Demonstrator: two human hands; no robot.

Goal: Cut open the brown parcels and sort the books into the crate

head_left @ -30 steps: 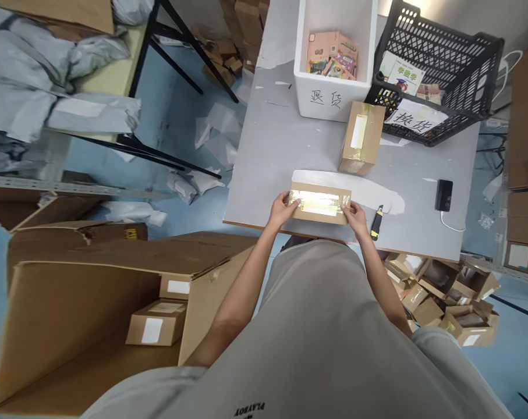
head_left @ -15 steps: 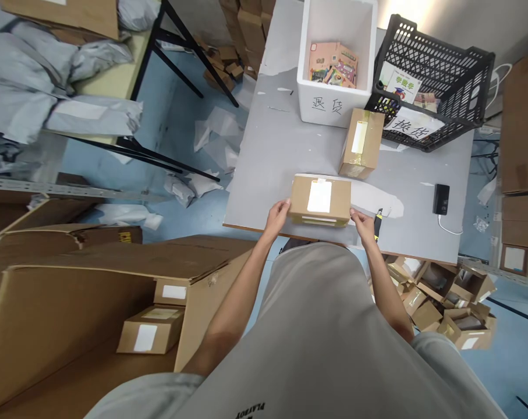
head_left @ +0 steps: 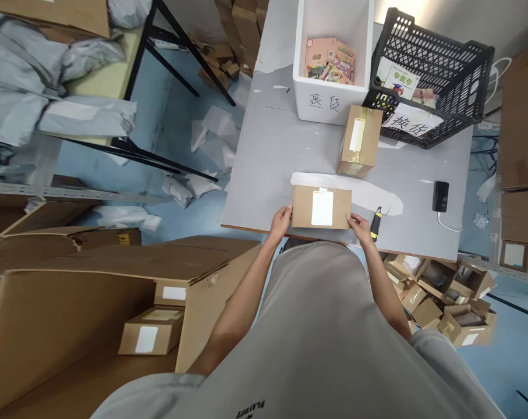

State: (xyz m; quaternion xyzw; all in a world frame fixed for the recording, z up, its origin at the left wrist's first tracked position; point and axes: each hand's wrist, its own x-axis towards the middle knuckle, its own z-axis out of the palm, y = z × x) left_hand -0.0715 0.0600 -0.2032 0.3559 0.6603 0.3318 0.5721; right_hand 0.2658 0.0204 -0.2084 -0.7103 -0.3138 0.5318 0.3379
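A brown cardboard box (head_left: 302, 207) with a white label is at the front edge of the grey table, labelled face toward me. My left hand (head_left: 281, 222) grips its left end, and my right hand (head_left: 360, 227) pinches its right end; both hands are closed on it. Just right of my right hand lies a black and yellow utility knife (head_left: 376, 224). Beyond the box a bare white patch (head_left: 379, 198) shows on the tabletop. A second taped cardboard box (head_left: 368, 137) stands farther back.
At the back of the table (head_left: 268, 139) are a white bin (head_left: 309, 107) and a black crate (head_left: 460, 125), both holding booklets. A black device (head_left: 440, 196) with a cable lies at right. A large open carton (head_left: 80, 302) stands at lower left; several opened boxes (head_left: 427, 314) lie at lower right.
The box has tipped in my hands, so its labelled face now fills the view and its front side no longer shows. It sits slightly lower, nearer me.
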